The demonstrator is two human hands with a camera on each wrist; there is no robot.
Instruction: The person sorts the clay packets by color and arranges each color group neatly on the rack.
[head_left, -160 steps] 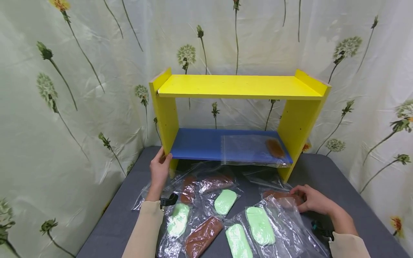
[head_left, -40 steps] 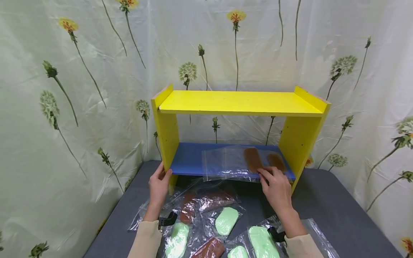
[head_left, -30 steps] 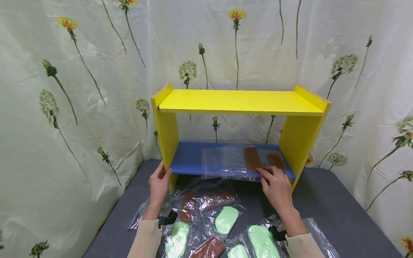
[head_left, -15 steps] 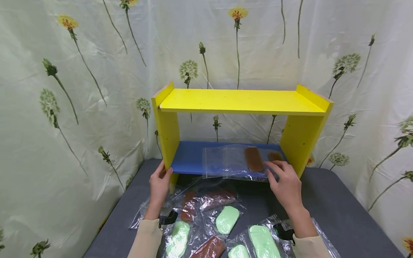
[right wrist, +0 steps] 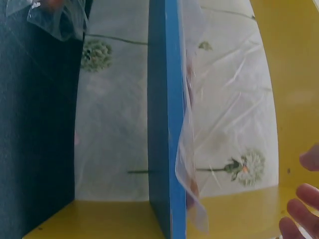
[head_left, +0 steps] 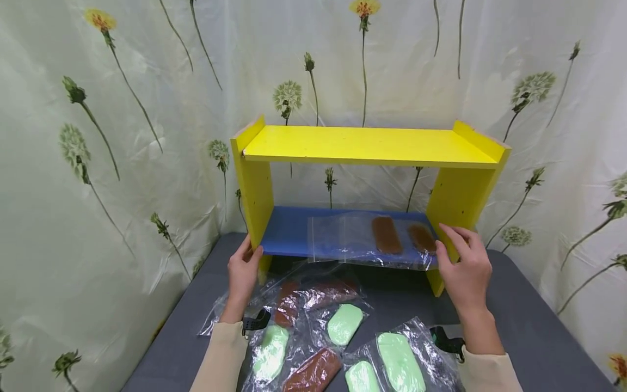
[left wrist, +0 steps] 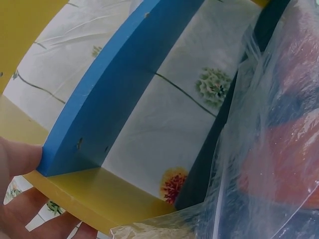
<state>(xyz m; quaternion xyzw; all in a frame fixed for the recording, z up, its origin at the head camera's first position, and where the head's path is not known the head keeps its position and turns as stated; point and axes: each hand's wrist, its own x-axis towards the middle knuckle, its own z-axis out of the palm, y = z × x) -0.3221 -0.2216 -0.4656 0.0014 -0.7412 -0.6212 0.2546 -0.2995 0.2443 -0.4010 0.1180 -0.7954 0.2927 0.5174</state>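
Observation:
My left hand (head_left: 242, 275) grips the left side panel of a yellow shelf unit (head_left: 362, 144). In the left wrist view its thumb (left wrist: 20, 158) lies against the blue shelf board's (left wrist: 94, 107) end, the fingers behind the panel. On the right part of that board, two clear zip bags lie overlapping, one with a long brown slab (head_left: 387, 235), the other with a smaller brown slab (head_left: 422, 238). My right hand (head_left: 465, 272) is beside them at the right panel, fingers spread and holding nothing. The right wrist view shows its fingertips (right wrist: 301, 209) apart from the bags.
On the dark table (head_left: 529, 326) before the unit lie several bagged pieces, among them a pale green slab (head_left: 400, 362), a green oval (head_left: 345, 325) and a brown slab (head_left: 313, 370). Their loose plastic overlaps. A flower-printed curtain (head_left: 147, 179) hangs behind.
The right hand has taken a bagged brown slab from the table's right side, laid it on the blue board beside the first, let go and moved right. The left hand keeps its grip.

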